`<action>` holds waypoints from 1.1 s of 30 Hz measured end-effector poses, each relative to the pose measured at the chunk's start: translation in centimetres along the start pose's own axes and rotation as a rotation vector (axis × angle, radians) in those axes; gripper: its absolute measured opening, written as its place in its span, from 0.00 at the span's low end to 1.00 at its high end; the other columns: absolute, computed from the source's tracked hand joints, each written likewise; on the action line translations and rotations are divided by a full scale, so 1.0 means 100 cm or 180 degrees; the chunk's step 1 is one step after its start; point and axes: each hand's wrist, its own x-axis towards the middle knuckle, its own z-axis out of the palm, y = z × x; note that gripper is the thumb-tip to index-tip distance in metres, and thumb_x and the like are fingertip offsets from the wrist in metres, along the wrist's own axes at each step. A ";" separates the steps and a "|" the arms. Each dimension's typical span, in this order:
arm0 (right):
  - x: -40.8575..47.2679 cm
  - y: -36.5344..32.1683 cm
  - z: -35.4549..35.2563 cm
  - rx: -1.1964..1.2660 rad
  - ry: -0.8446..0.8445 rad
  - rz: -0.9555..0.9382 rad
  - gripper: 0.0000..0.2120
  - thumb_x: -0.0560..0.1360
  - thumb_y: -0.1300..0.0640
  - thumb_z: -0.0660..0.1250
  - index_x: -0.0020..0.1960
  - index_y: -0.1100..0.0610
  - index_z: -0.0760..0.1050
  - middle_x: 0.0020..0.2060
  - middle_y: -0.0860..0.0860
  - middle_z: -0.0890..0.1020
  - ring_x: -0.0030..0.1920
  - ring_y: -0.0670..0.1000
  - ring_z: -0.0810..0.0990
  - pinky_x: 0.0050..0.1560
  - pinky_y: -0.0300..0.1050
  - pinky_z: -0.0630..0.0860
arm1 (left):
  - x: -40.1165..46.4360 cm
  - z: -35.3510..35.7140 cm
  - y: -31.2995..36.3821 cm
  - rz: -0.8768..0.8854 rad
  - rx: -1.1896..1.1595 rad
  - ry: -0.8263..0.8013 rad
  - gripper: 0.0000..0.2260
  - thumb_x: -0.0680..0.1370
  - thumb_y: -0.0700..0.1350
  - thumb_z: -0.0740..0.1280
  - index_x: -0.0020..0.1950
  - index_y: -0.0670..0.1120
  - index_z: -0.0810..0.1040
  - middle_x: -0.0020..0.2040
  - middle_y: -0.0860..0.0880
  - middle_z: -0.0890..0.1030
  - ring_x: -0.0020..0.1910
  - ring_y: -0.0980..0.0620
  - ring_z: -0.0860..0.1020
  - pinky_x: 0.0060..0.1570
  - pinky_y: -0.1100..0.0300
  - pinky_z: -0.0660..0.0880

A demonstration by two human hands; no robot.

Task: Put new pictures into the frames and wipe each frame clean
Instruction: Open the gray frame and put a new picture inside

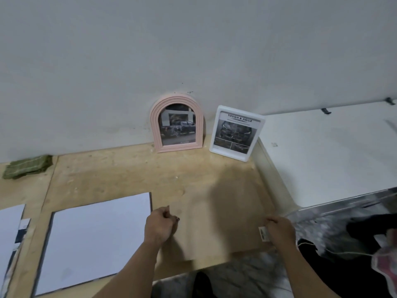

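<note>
My plywood bench (120,168) carries a pink arched frame (177,123) and a white frame (235,134) standing at the wall. A green cloth (28,166) lies far left, white sheets (94,239) nearer, and a brown board (219,229) under my hands.

A plain grey-white wall (193,50), scuffed and marked low down, fills the upper field. Below it lies a light plywood work surface (120,168), a seam running down its left part. At right, a white cabinet or appliance top (326,155) adjoins the wall. Beneath it is a mottled grey floor (335,229), possibly marbled. Lighting is dim and even.
</note>
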 end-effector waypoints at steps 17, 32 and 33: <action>-0.037 -0.056 0.065 -0.0651 -0.0657 -0.0604 0.18 0.80 0.57 0.56 0.31 0.54 0.65 0.28 0.50 0.67 0.29 0.50 0.65 0.34 0.44 0.63 | -0.003 -0.029 -0.019 -0.0067 0.0285 0.0368 0.11 0.79 0.40 0.63 0.57 0.43 0.82 0.57 0.44 0.84 0.58 0.42 0.79 0.50 0.61 0.68; -0.170 -0.131 0.230 -0.0827 -0.1652 -0.1352 0.17 0.70 0.51 0.59 0.58 0.51 0.71 0.48 0.55 0.80 0.40 0.51 0.80 0.38 0.48 0.78 | 0.013 -0.220 -0.156 -0.0987 0.0437 0.0743 0.21 0.76 0.41 0.65 0.70 0.40 0.74 0.67 0.40 0.75 0.61 0.40 0.78 0.56 0.51 0.76; -0.174 -0.132 0.231 -0.0932 -0.1631 -0.1306 0.20 0.72 0.50 0.59 0.63 0.50 0.71 0.56 0.54 0.79 0.48 0.52 0.80 0.45 0.47 0.78 | 0.014 -0.224 -0.160 -0.0960 0.0527 0.0660 0.21 0.77 0.41 0.65 0.70 0.40 0.75 0.66 0.40 0.74 0.60 0.40 0.78 0.57 0.51 0.76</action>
